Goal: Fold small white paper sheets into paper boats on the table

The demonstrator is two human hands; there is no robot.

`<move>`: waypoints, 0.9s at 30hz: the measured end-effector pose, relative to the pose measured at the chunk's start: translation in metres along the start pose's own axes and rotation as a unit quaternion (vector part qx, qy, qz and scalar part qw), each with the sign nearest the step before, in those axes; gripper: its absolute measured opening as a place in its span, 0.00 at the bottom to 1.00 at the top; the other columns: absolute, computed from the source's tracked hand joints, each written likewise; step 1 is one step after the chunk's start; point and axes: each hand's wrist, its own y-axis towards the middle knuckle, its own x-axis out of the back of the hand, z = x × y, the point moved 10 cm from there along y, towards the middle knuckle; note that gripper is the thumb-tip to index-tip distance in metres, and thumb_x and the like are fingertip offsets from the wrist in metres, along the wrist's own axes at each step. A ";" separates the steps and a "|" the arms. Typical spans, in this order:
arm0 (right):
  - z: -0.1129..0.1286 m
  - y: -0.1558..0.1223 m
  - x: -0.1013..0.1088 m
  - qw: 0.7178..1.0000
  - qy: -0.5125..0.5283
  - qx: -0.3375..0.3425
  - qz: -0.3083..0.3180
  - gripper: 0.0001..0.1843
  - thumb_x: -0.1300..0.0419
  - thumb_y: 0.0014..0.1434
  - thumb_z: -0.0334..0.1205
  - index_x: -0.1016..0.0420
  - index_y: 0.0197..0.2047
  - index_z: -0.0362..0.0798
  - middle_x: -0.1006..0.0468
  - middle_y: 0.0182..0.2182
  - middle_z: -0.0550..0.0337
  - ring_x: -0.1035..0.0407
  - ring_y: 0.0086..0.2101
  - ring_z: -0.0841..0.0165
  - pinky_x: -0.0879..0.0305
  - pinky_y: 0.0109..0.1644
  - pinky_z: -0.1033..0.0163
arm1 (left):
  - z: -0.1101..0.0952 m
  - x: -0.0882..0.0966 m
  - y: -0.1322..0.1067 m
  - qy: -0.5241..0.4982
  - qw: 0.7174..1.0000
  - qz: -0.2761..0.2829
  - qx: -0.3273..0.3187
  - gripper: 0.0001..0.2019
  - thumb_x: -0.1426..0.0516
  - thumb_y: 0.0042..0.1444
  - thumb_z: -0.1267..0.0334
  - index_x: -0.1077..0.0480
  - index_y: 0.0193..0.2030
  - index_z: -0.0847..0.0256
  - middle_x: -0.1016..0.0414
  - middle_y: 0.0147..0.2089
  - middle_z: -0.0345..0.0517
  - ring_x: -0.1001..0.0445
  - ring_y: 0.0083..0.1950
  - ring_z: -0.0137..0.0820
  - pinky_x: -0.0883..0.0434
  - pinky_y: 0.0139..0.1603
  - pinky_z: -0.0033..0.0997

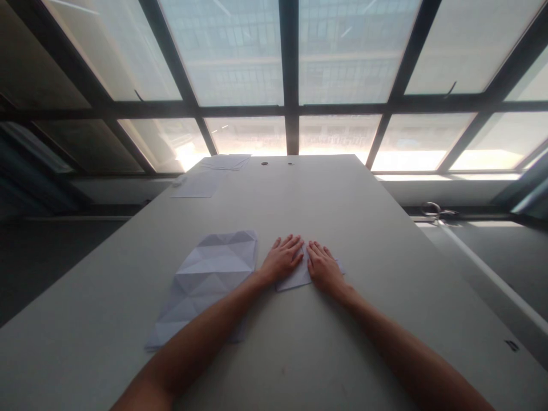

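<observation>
A small folded sheet of white paper (296, 279) lies flat on the table under both my hands. My left hand (282, 260) rests palm down on its left part, fingers stretched forward. On the right part lies my right hand (323, 265), also flat, its fingers pointing ahead and slightly left. The two hands are a small gap apart, and they cover much of the paper, so its full outline is hidden. Left of them is a larger creased paper (214, 262) with a grid of fold lines, partly covered by my left forearm.
The long white table (325, 200) reaches toward a wall of windows (342, 57). Several flat sheets (226, 162) lie at its far left corner, with another sheet (197, 187) nearer. A metal ring-shaped fitting on a white pole (483, 265) stands beyond the right edge.
</observation>
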 end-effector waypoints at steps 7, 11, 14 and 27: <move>0.001 0.000 0.003 1.000 -0.001 0.001 -0.005 0.27 0.54 0.66 0.35 0.38 0.67 0.37 0.40 0.67 0.47 0.49 0.67 0.61 0.57 0.71 0.53 | 0.003 -0.001 0.001 0.002 1.000 -0.004 0.013 0.29 0.58 0.69 0.48 0.46 0.72 0.56 0.50 0.74 0.44 0.54 0.75 0.40 0.54 0.73 0.49; 0.005 -0.001 0.011 1.000 -0.009 0.010 -0.014 0.24 0.52 0.66 0.35 0.33 0.63 0.40 0.35 0.65 0.47 0.45 0.65 0.61 0.54 0.69 0.54 | 0.003 -0.001 0.000 0.002 1.000 -0.004 0.013 0.29 0.57 0.68 0.47 0.47 0.72 0.56 0.50 0.75 0.45 0.55 0.75 0.40 0.55 0.73 0.49; 0.007 -0.002 0.021 0.999 -0.018 0.016 -0.023 0.19 0.50 0.66 0.36 0.27 0.57 0.45 0.31 0.61 0.50 0.39 0.59 0.61 0.47 0.65 0.57 | 0.004 -0.001 0.000 0.000 1.000 -0.002 0.012 0.29 0.57 0.68 0.47 0.46 0.72 0.54 0.50 0.75 0.44 0.56 0.76 0.41 0.55 0.73 0.50; 0.003 -0.006 0.027 0.999 0.003 0.015 -0.034 0.16 0.46 0.67 0.42 0.26 0.55 0.54 0.29 0.55 0.52 0.37 0.53 0.60 0.43 0.58 0.56 | 0.001 0.001 -0.001 0.004 1.000 0.009 -0.004 0.31 0.52 0.64 0.42 0.43 0.70 0.51 0.50 0.75 0.45 0.57 0.76 0.43 0.56 0.73 0.52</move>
